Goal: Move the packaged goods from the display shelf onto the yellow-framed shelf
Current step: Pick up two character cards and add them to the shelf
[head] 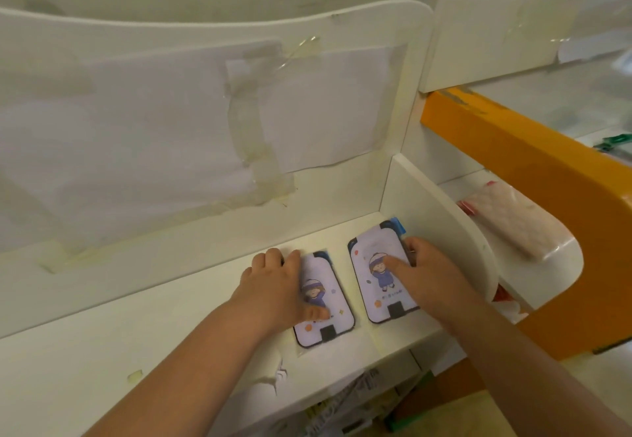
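Observation:
Two flat packaged cards with a cartoon figure lie side by side on the white display shelf (136,327). My left hand (273,286) lies on the left package (330,313), with the fingers curled over its left edge and the thumb on its face. My right hand (424,272) grips the right package (376,275), thumb pressed on the picture and fingers wrapped round its right edge. The yellow-framed shelf (547,176) stands to the right, beyond a white divider panel.
A clear bag with pale contents (509,221) lies on the white surface inside the yellow frame. A taped paper sheet (154,135) covers the display shelf's back panel. More goods show blurred on a lower shelf (345,402).

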A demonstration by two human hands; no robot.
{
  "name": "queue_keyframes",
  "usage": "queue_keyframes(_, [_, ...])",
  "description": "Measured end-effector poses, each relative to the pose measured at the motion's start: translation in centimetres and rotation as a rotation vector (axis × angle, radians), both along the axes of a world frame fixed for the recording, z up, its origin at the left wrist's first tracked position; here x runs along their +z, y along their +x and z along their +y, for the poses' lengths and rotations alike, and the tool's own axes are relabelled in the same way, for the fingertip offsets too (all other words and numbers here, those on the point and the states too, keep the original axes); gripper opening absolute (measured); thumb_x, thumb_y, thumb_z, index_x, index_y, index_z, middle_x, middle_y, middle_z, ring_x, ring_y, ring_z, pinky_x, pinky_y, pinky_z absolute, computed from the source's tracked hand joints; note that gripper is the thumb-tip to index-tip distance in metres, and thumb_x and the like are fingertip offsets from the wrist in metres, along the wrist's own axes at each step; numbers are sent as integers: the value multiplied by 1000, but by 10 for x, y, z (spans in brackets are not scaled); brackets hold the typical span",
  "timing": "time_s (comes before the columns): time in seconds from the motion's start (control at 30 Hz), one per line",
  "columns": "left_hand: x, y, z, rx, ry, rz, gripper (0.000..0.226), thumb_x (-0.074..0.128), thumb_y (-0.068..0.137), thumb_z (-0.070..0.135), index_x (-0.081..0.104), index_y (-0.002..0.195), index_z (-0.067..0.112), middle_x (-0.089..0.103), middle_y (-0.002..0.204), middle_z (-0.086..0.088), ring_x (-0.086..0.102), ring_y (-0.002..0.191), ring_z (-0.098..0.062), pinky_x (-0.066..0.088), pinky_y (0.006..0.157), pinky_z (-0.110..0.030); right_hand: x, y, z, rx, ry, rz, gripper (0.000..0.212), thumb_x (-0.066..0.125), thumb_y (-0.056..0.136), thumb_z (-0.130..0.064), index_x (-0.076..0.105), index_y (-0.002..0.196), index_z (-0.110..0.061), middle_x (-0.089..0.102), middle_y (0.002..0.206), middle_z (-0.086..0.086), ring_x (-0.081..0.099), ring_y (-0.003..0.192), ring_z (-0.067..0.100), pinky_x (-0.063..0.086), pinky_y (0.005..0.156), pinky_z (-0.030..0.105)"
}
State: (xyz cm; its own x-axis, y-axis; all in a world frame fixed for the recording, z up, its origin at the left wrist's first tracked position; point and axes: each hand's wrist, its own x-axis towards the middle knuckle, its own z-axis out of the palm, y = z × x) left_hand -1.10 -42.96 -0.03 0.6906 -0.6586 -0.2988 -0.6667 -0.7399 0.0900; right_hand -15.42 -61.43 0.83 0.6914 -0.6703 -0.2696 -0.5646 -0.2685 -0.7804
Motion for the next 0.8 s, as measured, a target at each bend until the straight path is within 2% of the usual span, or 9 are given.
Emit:
queue_keyframes(0.13, [5,11,-2,130,-6,82,102,72,55,80,40,132,20,37,129,-3,38,125,-27,38,99,-35,8,-8,3,-19,-4,-54,16,60,95,-38,57,105,-26,68,93,-7,68,78,8,51,54,18])
queue_keyframes(0.23, [8,15,9,281,-220,263,84,84,57,64,48,117,18,42,119,-2,53,105,-21,45,76,-29,14,-14,7,-23,19,-102,13,59,95,-39,57,103,-28,70,93,-7,70,79,10,55,59,22])
queue_keyframes(0.3, [11,11,21,402,-431,379,63,87,65,47,51,106,16,52,111,-5,60,88,-19,47,63,-33,17,-18,11,-34,54,-139,9,57,97,-37,57,103,-32,71,95,-7,71,81,12,59,66,27])
queue_keyframes(0.37, [12,6,34,488,-648,480,38,82,75,26,55,100,15,65,100,-11,64,79,-22,55,67,-46,23,-21,18,-52,119,-179,3,56,98,-34,59,98,-33,72,94,-7,71,82,13,61,72,32])
queue_keyframes(0.47, [17,-1,51,596,-930,625,31,70,86,6,59,112,18,71,99,-11,71,79,-23,62,74,-44,29,-27,28,-103,190,-215,11,55,98,-36,64,99,-30,74,93,-4,72,84,17,61,80,39])
queue_keyframes(0.57, [26,-4,63,751,-1199,752,32,70,89,7,58,118,15,73,102,-14,74,87,-28,59,74,-39,37,-34,40,-172,274,-255,17,55,98,-37,67,98,-26,76,91,1,73,86,24,60,85,45])
queue_keyframes(0.63, [32,-8,68,810,-1314,875,16,65,93,11,64,109,8,76,100,-17,73,81,-24,57,70,-36,41,-40,47,-195,325,-291,18,56,97,-36,69,99,-23,78,90,2,74,88,26,59,86,48])
queue_keyframes(0.7, [36,-13,70,905,-1420,1052,14,59,97,16,68,103,7,78,94,-13,73,74,-21,56,66,-34,44,-47,53,-219,374,-328,20,56,97,-36,70,103,-23,78,93,2,74,91,28,57,88,51])
queue_keyframes(0.8, [42,-23,69,1033,-1401,1392,28,51,101,27,68,113,8,77,102,-15,72,91,-29,55,75,-43,48,-60,63,-275,425,-370,23,54,97,-38,69,108,-25,78,97,3,73,94,29,56,90,52])
